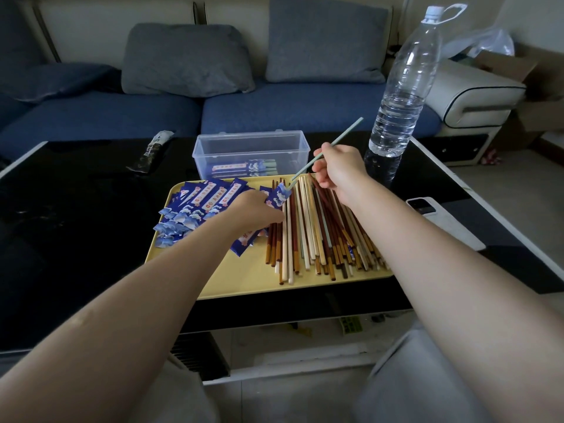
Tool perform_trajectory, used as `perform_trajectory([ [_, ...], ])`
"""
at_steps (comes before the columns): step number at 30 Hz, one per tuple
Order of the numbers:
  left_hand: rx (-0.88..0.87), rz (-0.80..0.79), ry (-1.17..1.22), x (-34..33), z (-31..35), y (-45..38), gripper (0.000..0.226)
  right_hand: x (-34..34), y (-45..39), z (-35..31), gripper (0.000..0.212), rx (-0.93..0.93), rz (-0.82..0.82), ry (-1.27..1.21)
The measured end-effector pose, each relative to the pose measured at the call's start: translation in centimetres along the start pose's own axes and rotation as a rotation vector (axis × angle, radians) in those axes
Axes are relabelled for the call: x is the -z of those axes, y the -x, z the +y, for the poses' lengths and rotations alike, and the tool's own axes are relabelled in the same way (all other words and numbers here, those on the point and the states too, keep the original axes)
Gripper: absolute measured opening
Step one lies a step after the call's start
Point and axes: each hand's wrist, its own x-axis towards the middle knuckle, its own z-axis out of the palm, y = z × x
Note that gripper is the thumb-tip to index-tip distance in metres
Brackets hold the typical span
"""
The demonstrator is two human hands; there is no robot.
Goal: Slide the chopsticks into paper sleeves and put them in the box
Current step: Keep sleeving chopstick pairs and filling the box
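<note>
The right hand (338, 170) pinches a pale green chopstick (328, 149), its tip at the mouth of the paper sleeve (278, 195) gripped by the left hand (254, 210). The clear box (248, 154) near the worktop's far edge holds seemingly a few sleeved pairs; many loose chopsticks (320, 233) remain on the yellow tray (241, 276).

Glossy black table (91, 239), clear plastic box (250, 148), matt yellow tray (244, 279), printed paper sleeves (195, 206), cloth cushions (186, 59)
</note>
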Motion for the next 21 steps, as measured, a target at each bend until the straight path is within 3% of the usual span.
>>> perform_trajectory([
  [4, -0.053, 0.026, 0.046, -0.1, 0.3, -0.1, 0.018, -0.3, -0.1, 0.5, 0.027, 0.014, -0.087, 0.083],
  [9, -0.080, 0.079, 0.088, -0.3, 0.6, -0.1, 0.019, -0.8, 0.6, 0.6, 0.028, 0.010, -0.323, 0.286],
  [11, -0.089, 0.101, 0.096, -0.4, 0.6, -0.2, 0.019, -1.1, 0.6, 0.5, 0.041, 0.000, -0.309, 0.300],
  [15, -0.092, 0.067, 0.065, -0.2, 0.5, -0.1, 0.020, -0.8, -0.4, 0.6, 0.053, 0.067, -0.078, 0.194],
  [18, -0.088, 0.027, 0.029, -0.1, 0.3, -0.2, 0.021, -0.5, -0.5, 1.0, 0.039, 0.151, -0.042, 0.278],
  [21, -0.073, 0.028, 0.068, 0.2, 0.3, -0.1, 0.022, -0.8, 0.5, 1.1, 0.023, 0.220, -0.153, 0.383],
])
